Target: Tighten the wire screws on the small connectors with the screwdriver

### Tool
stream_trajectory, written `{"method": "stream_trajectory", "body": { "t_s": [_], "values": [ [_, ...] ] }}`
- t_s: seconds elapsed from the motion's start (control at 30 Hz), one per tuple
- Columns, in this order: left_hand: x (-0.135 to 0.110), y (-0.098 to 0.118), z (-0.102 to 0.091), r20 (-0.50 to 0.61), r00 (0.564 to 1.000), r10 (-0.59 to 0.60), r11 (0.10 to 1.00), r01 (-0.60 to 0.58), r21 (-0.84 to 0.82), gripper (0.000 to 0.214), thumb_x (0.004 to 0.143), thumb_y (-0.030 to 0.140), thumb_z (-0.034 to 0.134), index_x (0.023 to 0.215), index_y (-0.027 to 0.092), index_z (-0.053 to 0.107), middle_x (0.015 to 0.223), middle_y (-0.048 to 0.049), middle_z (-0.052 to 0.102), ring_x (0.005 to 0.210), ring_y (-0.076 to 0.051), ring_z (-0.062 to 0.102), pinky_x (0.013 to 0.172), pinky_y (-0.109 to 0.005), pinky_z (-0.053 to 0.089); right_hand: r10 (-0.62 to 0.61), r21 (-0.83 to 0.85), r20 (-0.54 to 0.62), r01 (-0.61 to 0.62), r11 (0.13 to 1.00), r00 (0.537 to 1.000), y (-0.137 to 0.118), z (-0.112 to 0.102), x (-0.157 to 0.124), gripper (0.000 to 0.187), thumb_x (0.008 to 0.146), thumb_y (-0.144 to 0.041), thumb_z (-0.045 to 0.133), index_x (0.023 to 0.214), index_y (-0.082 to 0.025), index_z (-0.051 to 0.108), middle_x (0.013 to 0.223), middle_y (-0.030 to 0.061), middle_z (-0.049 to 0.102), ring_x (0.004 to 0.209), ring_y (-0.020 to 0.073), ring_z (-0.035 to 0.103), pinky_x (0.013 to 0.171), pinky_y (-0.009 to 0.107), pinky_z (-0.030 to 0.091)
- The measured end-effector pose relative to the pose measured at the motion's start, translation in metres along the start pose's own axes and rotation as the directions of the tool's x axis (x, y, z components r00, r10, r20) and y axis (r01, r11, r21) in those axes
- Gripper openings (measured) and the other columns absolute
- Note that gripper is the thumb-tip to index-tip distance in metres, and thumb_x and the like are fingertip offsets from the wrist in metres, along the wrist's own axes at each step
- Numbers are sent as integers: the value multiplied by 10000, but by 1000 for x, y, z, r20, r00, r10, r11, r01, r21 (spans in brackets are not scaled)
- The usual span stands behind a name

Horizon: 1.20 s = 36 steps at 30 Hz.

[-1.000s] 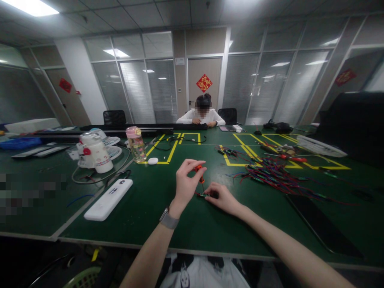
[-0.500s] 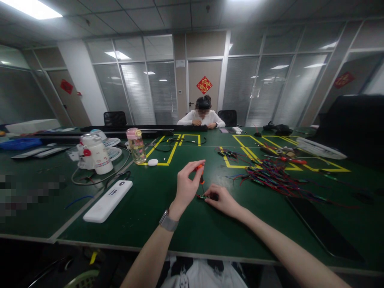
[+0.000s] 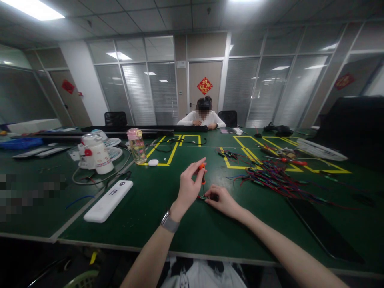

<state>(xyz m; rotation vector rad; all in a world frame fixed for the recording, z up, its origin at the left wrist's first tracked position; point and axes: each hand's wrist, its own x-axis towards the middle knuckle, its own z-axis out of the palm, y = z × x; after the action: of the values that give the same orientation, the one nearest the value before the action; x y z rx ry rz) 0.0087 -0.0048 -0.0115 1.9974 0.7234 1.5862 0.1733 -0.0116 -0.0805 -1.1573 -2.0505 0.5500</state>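
Observation:
My left hand (image 3: 191,181), with a watch on its wrist, is closed around the orange and black handle of a screwdriver (image 3: 203,180). The screwdriver stands upright, its thin shaft pointing down at a small green circuit board (image 3: 202,197) on the table. My right hand (image 3: 220,199) rests on the table and pinches the board's right end between thumb and fingers. Part of the board is hidden under those fingers. Whether the tip sits in a screw is too small to tell.
On the green table (image 3: 168,240), a heap of circuit boards with red and blue wires (image 3: 270,176) lies right, near a black tablet-like slab (image 3: 324,230). Left are a white power bank (image 3: 109,201), a white jug (image 3: 100,154) and a pink-lidded bottle (image 3: 137,147). A person (image 3: 204,116) sits opposite.
My left hand has shifted slightly to the right, and its fingers have turned a little on the screwdriver handle. My right hand stays on the circuit board.

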Motion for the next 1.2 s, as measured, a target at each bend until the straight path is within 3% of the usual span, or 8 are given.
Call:
{"method": "stream_trajectory", "body": {
  "t_s": [0.17, 0.3, 0.4, 0.53, 0.67, 0.93, 1.07, 1.2],
  "values": [
    [2, 3, -4, -88, 996, 13, 993, -3, 119, 243, 863, 276, 605, 1094, 227, 663, 886, -26, 578, 789, -137, 583, 710, -245, 510, 7, -7, 4, -7, 1000, 1000, 1, 0, 0, 89, 735, -100, 665, 812, -141, 681, 776, 19, 567, 685, 145, 558, 631, 251, 439],
    [2, 3, -4, -16, 1000, -3, 998, 4, 66, 343, 959, 261, 422, 1276, 254, 552, 1158, -69, 589, 1038, -170, 588, 902, -313, 490, -5, -1, 4, 5, 1000, 1000, 3, 0, 0, 95, 736, -107, 672, 825, -139, 678, 787, 25, 579, 695, 149, 561, 646, 256, 445],
    [1, 1, -3, 11, 1000, -10, 1000, 10, -26, 365, 965, 247, 401, 1311, 245, 518, 1290, -82, 559, 1149, -191, 564, 992, -364, 454, -6, 0, 2, 6, 1000, 1000, 2, 0, 0, 87, 732, -98, 672, 811, -135, 672, 782, 25, 579, 692, 148, 560, 640, 252, 442],
    [1, 1, -1, -12, 1000, -10, 997, 9, -80, 292, 907, 255, 528, 1183, 217, 614, 1104, -80, 633, 963, -176, 632, 828, -303, 531, -5, -15, 4, 5, 1000, 1000, 0, 0, 0, 90, 729, -83, 667, 802, -135, 674, 775, 23, 579, 690, 148, 559, 633, 250, 436],
    [1, 4, -2, -122, 992, 14, 998, -6, 65, 158, 835, 261, 640, 977, 209, 688, 892, -31, 583, 817, -144, 595, 734, -251, 507, -5, -30, 4, 5, 1000, 1000, 0, 0, 0, 94, 724, -88, 676, 808, -130, 678, 773, 28, 585, 691, 153, 561, 632, 253, 434],
    [-2, 6, -2, -41, 998, 56, 997, -54, 56, 326, 962, 212, 402, 1238, 224, 576, 1224, -66, 588, 1156, -175, 543, 997, -325, 423, -1, -8, 7, 1, 1000, 1000, 2, 0, 0, 103, 729, -86, 669, 819, -132, 682, 777, 24, 579, 689, 150, 563, 637, 255, 442],
    [0, 5, -1, -67, 997, 48, 999, -47, 23, 284, 931, 226, 480, 1185, 209, 606, 1119, -71, 638, 1036, -179, 607, 915, -324, 477, 5, -7, 7, -5, 1000, 1000, 0, 0, 0, 99, 727, -85, 673, 813, -133, 679, 778, 24, 581, 690, 150, 561, 641, 259, 447],
    [1, 6, -1, -142, 989, 42, 995, -29, 95, 131, 848, 237, 619, 956, 201, 684, 910, -35, 605, 851, -155, 600, 776, -273, 484, 5, -7, 2, -5, 1000, 1000, -1, -1, 0, 100, 727, -91, 678, 814, -140, 686, 775, 22, 579, 691, 149, 561, 637, 256, 446]
  ]
}}
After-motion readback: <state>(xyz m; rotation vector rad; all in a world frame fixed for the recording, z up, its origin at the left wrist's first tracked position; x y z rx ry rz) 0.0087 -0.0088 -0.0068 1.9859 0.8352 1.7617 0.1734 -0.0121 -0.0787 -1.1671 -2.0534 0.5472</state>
